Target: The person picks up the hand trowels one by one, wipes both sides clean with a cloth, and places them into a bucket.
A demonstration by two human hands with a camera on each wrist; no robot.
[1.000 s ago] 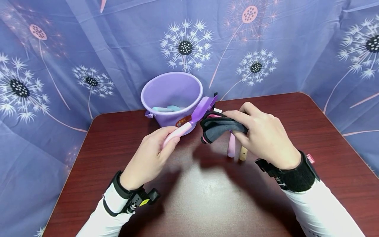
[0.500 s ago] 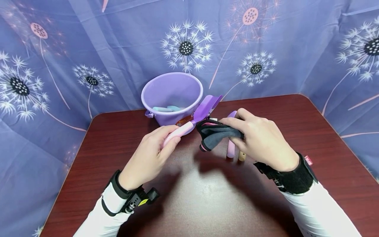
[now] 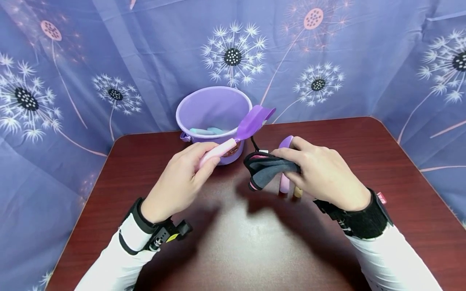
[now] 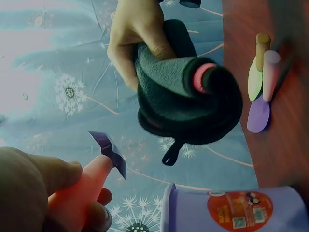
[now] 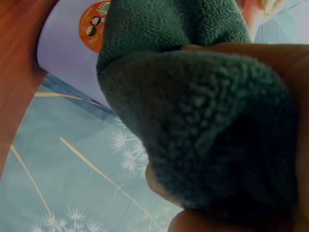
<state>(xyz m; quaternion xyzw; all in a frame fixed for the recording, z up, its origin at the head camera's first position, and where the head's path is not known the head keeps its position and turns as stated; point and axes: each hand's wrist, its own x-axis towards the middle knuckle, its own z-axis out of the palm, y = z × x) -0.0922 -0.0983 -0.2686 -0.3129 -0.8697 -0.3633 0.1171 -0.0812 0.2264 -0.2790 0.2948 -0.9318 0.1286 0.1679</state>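
Note:
My left hand (image 3: 178, 184) grips the pink handle of a toy shovel (image 3: 251, 121), whose curved purple blade points up and right by the bucket's rim. My right hand (image 3: 324, 171) pinches a folded dark grey cloth (image 3: 269, 173) with black edging, a pink inner edge and a black hanging loop. In the left wrist view the cloth (image 4: 183, 101) hangs in folds, apart from the shovel's blade (image 4: 110, 152). Fuzzy cloth (image 5: 193, 116) fills much of the right wrist view and hides most of the right fingers.
Behind the hands stands a purple bucket (image 3: 187, 117) with pale blue items (image 3: 205, 131) inside. On the table (image 3: 145, 161), partly behind my right hand, lie a purple tool with a pink handle (image 4: 271, 77) and a green one with a yellow handle (image 4: 262, 50). A patterned curtain (image 3: 164, 60) hangs behind.
The shovel has risen slightly, and its blade now stands apart from the cloth. My right hand has lowered the cloth a little, then stayed nearly still.

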